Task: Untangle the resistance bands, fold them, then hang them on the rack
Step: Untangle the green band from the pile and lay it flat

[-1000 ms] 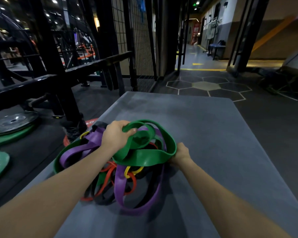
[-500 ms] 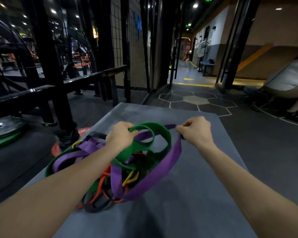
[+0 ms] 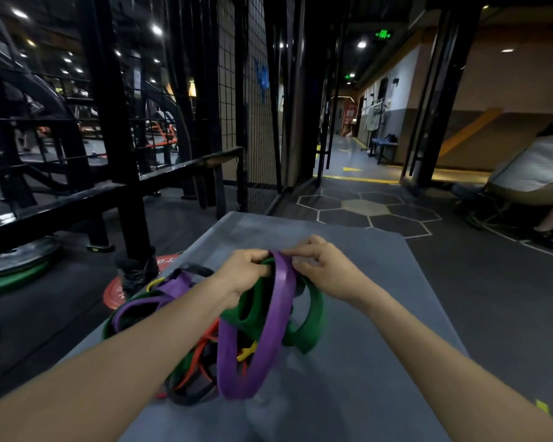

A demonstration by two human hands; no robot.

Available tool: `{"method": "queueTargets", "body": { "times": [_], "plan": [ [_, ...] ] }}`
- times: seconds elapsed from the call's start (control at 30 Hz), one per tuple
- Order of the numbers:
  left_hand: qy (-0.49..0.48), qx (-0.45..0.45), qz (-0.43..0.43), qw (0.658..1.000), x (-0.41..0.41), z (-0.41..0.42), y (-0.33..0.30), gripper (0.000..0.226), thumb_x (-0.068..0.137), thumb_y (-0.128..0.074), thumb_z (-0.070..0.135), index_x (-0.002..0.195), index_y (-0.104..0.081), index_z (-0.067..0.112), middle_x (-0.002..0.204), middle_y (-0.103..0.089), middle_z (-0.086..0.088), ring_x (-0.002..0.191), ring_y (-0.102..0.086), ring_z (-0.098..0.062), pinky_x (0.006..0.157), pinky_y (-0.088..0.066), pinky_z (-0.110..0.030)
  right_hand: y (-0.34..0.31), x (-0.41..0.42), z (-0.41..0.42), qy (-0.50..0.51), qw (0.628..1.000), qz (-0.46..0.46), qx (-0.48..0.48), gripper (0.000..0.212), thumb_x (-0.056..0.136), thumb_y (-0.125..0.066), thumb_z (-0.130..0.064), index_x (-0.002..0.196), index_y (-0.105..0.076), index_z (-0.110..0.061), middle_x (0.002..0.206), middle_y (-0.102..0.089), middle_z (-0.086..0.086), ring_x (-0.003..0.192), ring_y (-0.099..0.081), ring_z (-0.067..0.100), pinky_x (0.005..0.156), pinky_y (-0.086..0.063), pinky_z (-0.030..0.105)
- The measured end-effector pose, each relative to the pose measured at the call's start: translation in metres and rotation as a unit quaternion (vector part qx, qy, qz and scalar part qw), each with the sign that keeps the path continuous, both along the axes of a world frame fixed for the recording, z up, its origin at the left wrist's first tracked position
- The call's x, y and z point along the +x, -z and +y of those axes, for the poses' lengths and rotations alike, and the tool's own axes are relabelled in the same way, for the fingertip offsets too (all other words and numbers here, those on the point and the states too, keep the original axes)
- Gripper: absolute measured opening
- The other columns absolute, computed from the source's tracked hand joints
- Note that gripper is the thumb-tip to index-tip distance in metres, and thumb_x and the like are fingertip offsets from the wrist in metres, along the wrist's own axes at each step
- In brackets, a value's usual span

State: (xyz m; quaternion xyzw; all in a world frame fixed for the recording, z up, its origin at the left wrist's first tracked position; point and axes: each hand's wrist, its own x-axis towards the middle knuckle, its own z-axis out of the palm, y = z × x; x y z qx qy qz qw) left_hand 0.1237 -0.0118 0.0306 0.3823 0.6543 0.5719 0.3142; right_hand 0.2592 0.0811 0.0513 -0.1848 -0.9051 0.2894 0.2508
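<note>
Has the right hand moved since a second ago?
Yes. The right hand has come up off the grey mat and leftward, and now pinches the purple band next to the left hand.

Dim gym. Dark rubber floor, hexagon markings ahead. Black steel rack and wire mesh panel left. Weight plates far left. Ceiling spotlights. Lit corridor beyond.
</note>
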Motion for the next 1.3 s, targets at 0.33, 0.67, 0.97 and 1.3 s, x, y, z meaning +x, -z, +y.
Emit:
{"method": "queueTargets", "body": {
  "times": [0.33,0.67,0.97,1.3],
  "plan": [
    [0.013,0.032,-0.181,0.983,0.003,-0.023,-0.021,0.024,0.091,-0.046,0.025,0.096,-0.063,0.009,0.074,-0.061,-0.005,0.065,-0.056,-0.018,0.066,-0.046,-0.031,0.011,-0.011,-0.013,-0.003,0.971,0.033,-0.235,0.034,0.086,-0.062,-0.035,0.078,-0.059,-0.002,0.071,-0.062,0.006,0.062,-0.057,0.013,0.06,-0.045,0.026],
    [-0.154,0.023,-0.035,0.987,-0.031,-0.044,-0.022,0.017,0.091,-0.05,-0.002,0.082,-0.058,0.011,0.09,-0.066,-0.016,0.084,-0.064,-0.029,0.082,-0.054,-0.04,0.005,-0.004,0.004,0.101,0.936,0.221,-0.255,0.023,0.093,-0.054,-0.016,0.074,-0.057,-0.004,0.07,-0.054,0.013,0.066,-0.047,0.02,0.063,-0.041,0.03],
    [-0.184,-0.165,0.275,0.929,-0.072,-0.057,0.017,0.004,0.081,-0.057,0.0,0.079,-0.056,0.004,0.081,-0.06,-0.018,0.076,-0.058,-0.029,0.074,-0.048,-0.04,0.034,0.029,0.053,0.237,0.946,0.155,-0.157,0.019,0.094,-0.052,-0.018,0.078,-0.055,-0.008,0.07,-0.056,0.009,0.064,-0.049,0.022,0.06,-0.038,0.031],
    [-0.18,-0.16,0.336,0.911,-0.07,-0.056,0.07,0.036,0.076,-0.057,-0.008,0.11,-0.055,0.004,0.117,-0.048,-0.021,0.102,-0.052,-0.036,0.098,-0.04,-0.034,0.083,0.043,0.06,0.364,0.922,-0.128,-0.036,0.031,0.097,-0.044,-0.022,0.117,-0.05,0.001,0.128,-0.04,0.023,0.121,-0.033,0.039,0.097,-0.033,0.043]
  ]
}}
